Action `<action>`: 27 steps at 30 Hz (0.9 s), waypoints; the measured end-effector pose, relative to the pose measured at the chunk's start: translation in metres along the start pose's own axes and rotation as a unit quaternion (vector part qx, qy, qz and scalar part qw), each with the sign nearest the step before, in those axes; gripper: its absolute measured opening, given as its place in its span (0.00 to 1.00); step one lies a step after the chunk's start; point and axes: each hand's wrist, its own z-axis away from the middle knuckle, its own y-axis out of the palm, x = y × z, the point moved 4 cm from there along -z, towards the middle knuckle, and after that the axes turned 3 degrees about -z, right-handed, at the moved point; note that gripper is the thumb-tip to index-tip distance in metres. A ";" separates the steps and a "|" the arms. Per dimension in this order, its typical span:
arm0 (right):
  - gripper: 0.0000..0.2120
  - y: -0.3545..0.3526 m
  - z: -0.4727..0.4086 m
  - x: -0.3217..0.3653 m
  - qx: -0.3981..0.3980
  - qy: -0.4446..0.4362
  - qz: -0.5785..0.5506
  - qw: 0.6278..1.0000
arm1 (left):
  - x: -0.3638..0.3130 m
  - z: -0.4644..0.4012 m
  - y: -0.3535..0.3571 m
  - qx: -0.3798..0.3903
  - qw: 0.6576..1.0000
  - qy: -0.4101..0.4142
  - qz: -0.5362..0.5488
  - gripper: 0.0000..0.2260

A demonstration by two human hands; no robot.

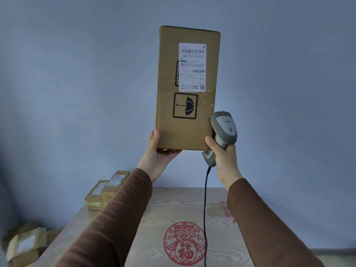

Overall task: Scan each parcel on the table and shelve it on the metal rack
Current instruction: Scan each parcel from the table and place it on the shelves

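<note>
Soft, even, dim bluish light, faint shadows, wide-angle bending at the edges, lower left corner blurred.

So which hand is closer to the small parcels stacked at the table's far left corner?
Left. The left hand, holding the raised box, is above the small parcels; the right hand grips the scanner farther right.

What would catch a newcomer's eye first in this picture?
A tall cardboard parcel held upright mid-frame against the blue wall, its white label facing the camera. The left hand supports its bottom corner; the right hand grips a grey scanner beside it.
</note>
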 end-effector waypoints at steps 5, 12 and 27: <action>0.15 0.008 0.004 0.005 0.018 -0.005 -0.003 1.000 | -0.001 0.003 -0.006 0.013 1.000 -0.001 0.015 0.31; 0.16 0.020 0.006 0.020 0.045 -0.029 0.037 0.998 | -0.009 0.008 -0.013 0.019 0.999 0.027 0.038 0.32; 0.08 0.032 0.012 0.041 0.049 -0.033 0.107 0.993 | 0.001 0.008 -0.030 0.018 0.998 0.019 0.065 0.32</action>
